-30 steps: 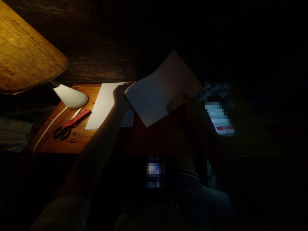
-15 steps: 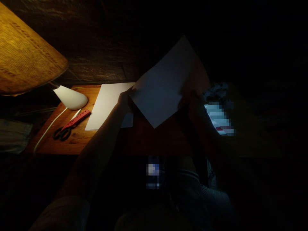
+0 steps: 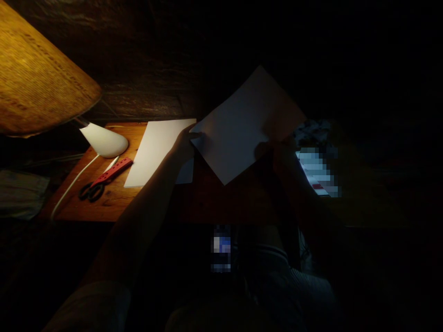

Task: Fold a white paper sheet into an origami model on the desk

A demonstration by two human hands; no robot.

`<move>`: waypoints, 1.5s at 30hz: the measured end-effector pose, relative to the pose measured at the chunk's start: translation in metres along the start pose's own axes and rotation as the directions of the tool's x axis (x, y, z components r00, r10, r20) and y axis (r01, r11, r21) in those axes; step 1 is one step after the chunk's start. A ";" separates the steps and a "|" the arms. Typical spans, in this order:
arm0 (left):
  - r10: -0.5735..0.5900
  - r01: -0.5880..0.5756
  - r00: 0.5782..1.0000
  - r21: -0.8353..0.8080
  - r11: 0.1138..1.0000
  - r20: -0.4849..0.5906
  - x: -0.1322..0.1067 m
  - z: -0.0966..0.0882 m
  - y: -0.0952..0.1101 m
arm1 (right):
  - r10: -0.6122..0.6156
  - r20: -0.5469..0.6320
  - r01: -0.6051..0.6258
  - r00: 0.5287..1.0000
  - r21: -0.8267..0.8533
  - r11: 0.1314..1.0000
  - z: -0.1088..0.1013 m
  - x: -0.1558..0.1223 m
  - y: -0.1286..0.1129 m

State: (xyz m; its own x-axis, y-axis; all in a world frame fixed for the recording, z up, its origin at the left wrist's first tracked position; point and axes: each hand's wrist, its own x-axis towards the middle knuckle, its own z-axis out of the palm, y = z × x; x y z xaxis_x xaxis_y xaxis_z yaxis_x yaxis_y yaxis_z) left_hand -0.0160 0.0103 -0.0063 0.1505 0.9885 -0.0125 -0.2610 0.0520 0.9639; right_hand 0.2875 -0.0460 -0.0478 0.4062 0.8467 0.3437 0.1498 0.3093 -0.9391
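A white sheet of paper [image 3: 235, 124] is held up at a slant above the wooden table [image 3: 104, 207], one corner pointing down toward me. My left hand [image 3: 185, 140] grips its left corner, thumb on top and the other fingers hidden beneath. At the lower right edge, my right hand [image 3: 277, 154] is closed on the same sheet, though deep shadow blurs its fingers. Behind my left forearm lies more white paper [image 3: 152, 147], flat on the table. Scissors with black handles [image 3: 92, 190] rest to the left, partly under a red strip with dark holes [image 3: 112, 172].
A lamp with a yellow woven shade [image 3: 44, 83] and white base [image 3: 105, 140] stands at the left, its white cord [image 3: 74, 182] running over the table edge. A lit, pixelated screen [image 3: 314, 173] lies on the right. Another pixelated bright object [image 3: 221, 249] is below the table edge.
The held sheet has come down somewhat and looks flatter, its far corner lower than before. Both hands keep their grip on it. The whole view has shifted slightly.
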 end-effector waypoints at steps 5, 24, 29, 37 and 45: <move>0.031 -0.031 0.999 -0.020 0.999 -0.014 0.004 -0.005 -0.003 | -0.028 -0.052 0.029 0.998 0.032 0.999 0.004 0.000 -0.004; -0.077 0.079 0.995 -0.021 0.997 0.071 0.005 -0.012 -0.008 | -0.070 0.049 0.068 0.996 0.043 0.997 0.003 0.000 -0.011; -0.051 0.055 0.997 -0.060 0.997 0.051 0.009 -0.011 -0.009 | -0.110 0.097 0.107 0.989 0.040 0.993 0.003 -0.006 -0.032; -0.094 0.100 0.990 -0.060 0.993 0.107 0.008 -0.004 -0.006 | -0.213 0.233 0.244 0.949 -0.115 0.963 -0.004 -0.009 -0.041; -0.094 0.103 0.986 -0.059 0.993 0.134 0.007 -0.006 -0.005 | -0.219 0.290 0.278 0.932 -0.178 0.944 -0.005 -0.008 -0.039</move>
State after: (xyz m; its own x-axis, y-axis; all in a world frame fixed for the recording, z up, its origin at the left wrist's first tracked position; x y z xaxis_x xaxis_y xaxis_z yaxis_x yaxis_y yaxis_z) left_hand -0.0189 0.0175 -0.0127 0.3010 0.9512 -0.0674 -0.2998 0.1615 0.9403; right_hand 0.2829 -0.0671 -0.0140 0.0845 0.8463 0.5260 0.4150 0.4500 -0.7908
